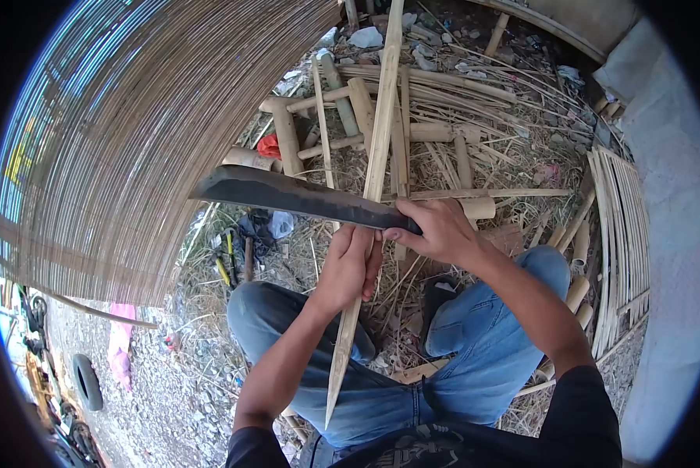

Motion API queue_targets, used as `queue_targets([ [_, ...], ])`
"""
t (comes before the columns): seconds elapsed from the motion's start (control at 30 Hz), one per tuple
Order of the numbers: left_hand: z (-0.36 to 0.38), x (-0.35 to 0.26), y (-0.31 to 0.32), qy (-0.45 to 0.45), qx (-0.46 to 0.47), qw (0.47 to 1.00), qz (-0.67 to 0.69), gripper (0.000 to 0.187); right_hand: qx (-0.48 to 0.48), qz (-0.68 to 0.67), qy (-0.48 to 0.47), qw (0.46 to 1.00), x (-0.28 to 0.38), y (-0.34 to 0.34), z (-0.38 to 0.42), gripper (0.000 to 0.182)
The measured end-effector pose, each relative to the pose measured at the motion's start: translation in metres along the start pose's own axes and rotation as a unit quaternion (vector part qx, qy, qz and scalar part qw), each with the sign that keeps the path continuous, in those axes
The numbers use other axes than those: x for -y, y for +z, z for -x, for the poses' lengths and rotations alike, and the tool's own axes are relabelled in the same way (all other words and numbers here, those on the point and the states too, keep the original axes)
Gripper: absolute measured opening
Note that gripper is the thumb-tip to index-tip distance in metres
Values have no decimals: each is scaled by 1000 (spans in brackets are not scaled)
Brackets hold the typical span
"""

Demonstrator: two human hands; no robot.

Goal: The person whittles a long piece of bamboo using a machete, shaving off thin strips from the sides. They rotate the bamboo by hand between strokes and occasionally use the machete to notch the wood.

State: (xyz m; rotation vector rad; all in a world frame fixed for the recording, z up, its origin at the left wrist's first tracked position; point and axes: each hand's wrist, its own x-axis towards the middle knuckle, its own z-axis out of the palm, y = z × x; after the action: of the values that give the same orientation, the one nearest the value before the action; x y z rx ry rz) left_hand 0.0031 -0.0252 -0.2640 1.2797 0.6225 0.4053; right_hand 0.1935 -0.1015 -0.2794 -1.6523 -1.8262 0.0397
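My left hand [344,271] is closed around a long bamboo strip [382,129], just below its middle. The strip runs from the top of the view down between my knees and ends in a point near my lap. My right hand [442,232] grips a machete [287,195] by its handle, thumb pressed near the base of the blade. The wide dark blade points left and crosses over the strip, right above my left fingers. Most of the handle is hidden in my right hand.
Bamboo poles [286,140] and thin strips [475,86] lie across the littered ground ahead. A slatted bamboo screen [131,148] hangs at the left. Yellow-handled tools [230,253] lie beside my left knee. A slatted bamboo panel [619,234] leans at the right.
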Motion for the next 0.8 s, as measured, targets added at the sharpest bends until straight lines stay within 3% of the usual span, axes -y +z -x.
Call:
queue_targets([
  [0.23, 13, -4, 6, 20, 40, 999, 8, 37, -37, 72, 7, 997, -6, -14, -5, 54],
  [0.37, 19, -4, 10, 12, 55, 998, -9, 39, -63, 37, 92, 993, -20, -31, -9, 48],
  [0.5, 16, -4, 11, 11, 45, 999, -14, 38, -43, 63, 33, 997, -9, -18, 3, 55],
  [0.57, 16, -2, 10, 15, 38, 999, -29, 38, -89, 85, -67, 990, -4, -9, 3, 57],
  [0.6, 17, -2, 10, 14, 34, 998, -43, 38, -28, 92, -31, 995, -4, -18, 1, 55],
  [0.63, 19, -3, 11, 12, 35, 998, -46, 38, -30, 91, -29, 995, -9, -24, -2, 55],
  [0.73, 24, -4, 18, 26, 37, 997, -62, 37, -62, 60, 96, 992, -19, -44, -12, 49],
  [0.8, 26, -2, 18, 12, 41, 996, -76, 37, -57, 56, 94, 992, -21, -43, -6, 49],
])
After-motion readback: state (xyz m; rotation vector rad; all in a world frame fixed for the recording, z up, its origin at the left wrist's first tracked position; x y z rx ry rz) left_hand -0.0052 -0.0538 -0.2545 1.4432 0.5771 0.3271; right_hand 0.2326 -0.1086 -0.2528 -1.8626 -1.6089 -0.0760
